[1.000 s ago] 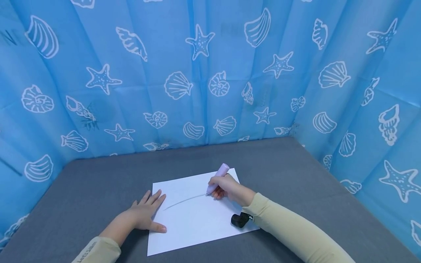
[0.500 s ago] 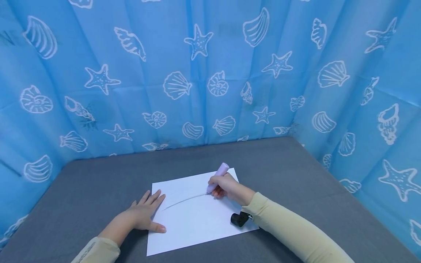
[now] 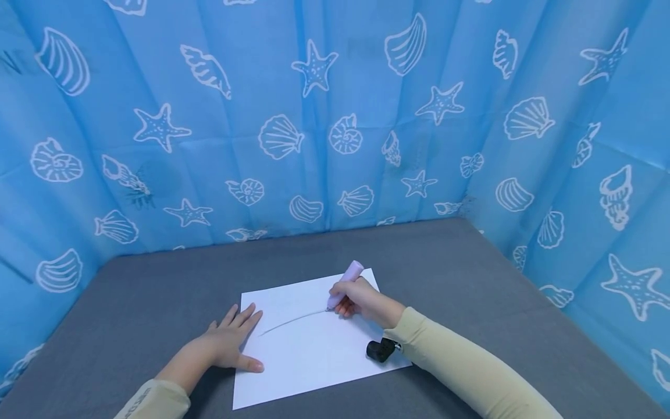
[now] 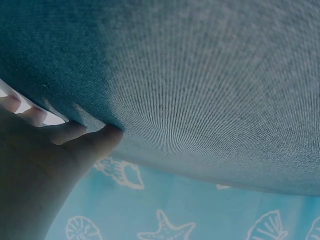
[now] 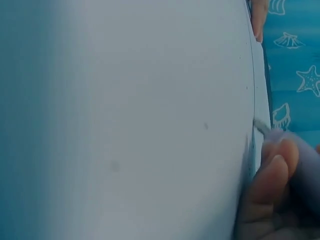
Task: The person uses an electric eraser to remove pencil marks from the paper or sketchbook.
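A white sheet of paper (image 3: 298,372) lies slightly askew on the grey cloth. My left hand (image 3: 229,343) rests flat over its left edge, fingers spread and thumb on the sheet. In my right hand (image 3: 366,298) I grip a thick lilac pen (image 3: 353,271), its top leaning away to the right. A thin, dark, gently curved line (image 3: 293,319) runs from near the left fingers up to the pen's tip. Seen from the right wrist, the narrow tip of the pen (image 5: 262,127) meets the paper (image 5: 150,100) at that line, beside my curled fingers (image 5: 271,182).
A black device (image 3: 381,350) at the right sleeve's cuff hangs over the paper's lower right part. Grey cloth (image 3: 445,279) covers the table around the sheet. Blue curtains (image 3: 209,145) with white shells and starfish rise behind it and along the right side.
The pen tip shifts slightly right, then back left along the drawn line, with the right hand. The left hand stays in place on the paper.
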{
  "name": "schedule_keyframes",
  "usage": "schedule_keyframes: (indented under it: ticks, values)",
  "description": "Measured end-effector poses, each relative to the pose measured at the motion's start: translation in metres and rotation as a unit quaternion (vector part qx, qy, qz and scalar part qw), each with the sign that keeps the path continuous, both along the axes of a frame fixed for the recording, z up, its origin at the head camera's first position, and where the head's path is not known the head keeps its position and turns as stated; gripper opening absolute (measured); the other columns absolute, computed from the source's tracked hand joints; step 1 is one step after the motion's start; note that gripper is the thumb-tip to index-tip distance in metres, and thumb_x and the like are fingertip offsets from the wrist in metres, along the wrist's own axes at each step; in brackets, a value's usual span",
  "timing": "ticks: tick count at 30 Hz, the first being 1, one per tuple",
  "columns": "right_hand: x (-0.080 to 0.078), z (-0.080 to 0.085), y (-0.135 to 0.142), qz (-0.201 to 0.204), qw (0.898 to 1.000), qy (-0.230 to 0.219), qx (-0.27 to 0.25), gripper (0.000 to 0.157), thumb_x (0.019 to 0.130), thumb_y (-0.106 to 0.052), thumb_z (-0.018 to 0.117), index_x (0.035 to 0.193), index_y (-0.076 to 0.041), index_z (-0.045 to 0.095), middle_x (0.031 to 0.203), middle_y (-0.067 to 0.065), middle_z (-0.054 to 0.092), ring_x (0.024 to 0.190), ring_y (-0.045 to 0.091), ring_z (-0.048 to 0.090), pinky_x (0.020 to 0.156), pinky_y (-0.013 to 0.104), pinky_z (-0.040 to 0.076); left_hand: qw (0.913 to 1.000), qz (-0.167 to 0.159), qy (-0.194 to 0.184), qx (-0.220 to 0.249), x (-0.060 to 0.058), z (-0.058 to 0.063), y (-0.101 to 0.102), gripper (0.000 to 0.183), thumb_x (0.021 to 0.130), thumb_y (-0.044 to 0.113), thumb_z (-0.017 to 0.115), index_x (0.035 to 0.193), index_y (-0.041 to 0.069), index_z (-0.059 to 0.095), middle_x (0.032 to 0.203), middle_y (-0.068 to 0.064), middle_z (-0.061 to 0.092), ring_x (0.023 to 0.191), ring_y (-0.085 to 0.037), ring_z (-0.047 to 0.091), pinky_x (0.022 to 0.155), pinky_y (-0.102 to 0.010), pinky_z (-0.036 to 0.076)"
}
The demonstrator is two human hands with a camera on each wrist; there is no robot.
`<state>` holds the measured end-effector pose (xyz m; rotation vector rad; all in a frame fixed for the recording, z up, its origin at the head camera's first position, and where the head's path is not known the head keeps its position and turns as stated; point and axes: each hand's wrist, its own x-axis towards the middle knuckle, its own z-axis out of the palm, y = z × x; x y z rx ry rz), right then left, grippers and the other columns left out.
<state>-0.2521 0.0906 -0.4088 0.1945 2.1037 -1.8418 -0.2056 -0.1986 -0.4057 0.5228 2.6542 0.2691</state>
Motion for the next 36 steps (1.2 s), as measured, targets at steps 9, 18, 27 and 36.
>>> schedule_keyframes:
  ticks: [9, 18, 27, 36]
  values:
    - [-0.0001, 0.0009, 0.0009, 0.014, 1.0, -0.002, -0.005, 0.018, 0.087, -0.011, 0.062, 0.092, 0.006, 0.06, 0.061, 0.009, 0.056, 0.046, 0.011, 0.05, 0.046, 0.02, 0.044, 1.0, -0.001, -0.002, 0.002, 0.0017, 0.0024, 0.0005, 0.113, 0.069, 0.066, 0.074, 0.152, 0.005, 0.027, 0.159, -0.02, 0.014, 0.142, -0.052, 0.005, 0.101, -0.076, 0.013]
    - [0.0004, 0.0024, 0.004, 0.014, 1.0, -0.011, -0.022, 0.019, 0.085, -0.01, 0.058, 0.092, 0.007, 0.062, 0.063, 0.009, 0.06, 0.049, 0.011, 0.055, 0.049, 0.021, 0.048, 1.0, -0.004, 0.002, 0.003, 0.0012, 0.0024, 0.0015, 0.112, 0.07, 0.065, 0.075, 0.152, 0.005, 0.027, 0.16, -0.02, 0.014, 0.142, -0.052, 0.005, 0.101, -0.076, 0.013]
    - [-0.0003, 0.0021, 0.0, 0.006, 1.0, -0.013, 0.003, 0.015, 0.085, -0.01, 0.059, 0.084, 0.005, 0.062, 0.058, 0.008, 0.057, 0.045, 0.01, 0.05, 0.045, 0.019, 0.044, 1.0, -0.002, 0.004, 0.002, 0.001, 0.0003, 0.0005, 0.113, 0.07, 0.066, 0.074, 0.152, 0.005, 0.027, 0.159, -0.02, 0.014, 0.142, -0.052, 0.005, 0.101, -0.076, 0.013]
    - [-0.0011, 0.0022, -0.0025, 0.015, 1.0, -0.014, 0.007, 0.018, 0.088, -0.012, 0.061, 0.091, 0.005, 0.061, 0.061, 0.008, 0.058, 0.046, 0.01, 0.051, 0.047, 0.02, 0.046, 1.0, -0.002, 0.004, 0.002, 0.0005, -0.0003, -0.0014, 0.112, 0.07, 0.065, 0.075, 0.152, 0.005, 0.027, 0.159, -0.02, 0.014, 0.142, -0.052, 0.005, 0.101, -0.076, 0.013]
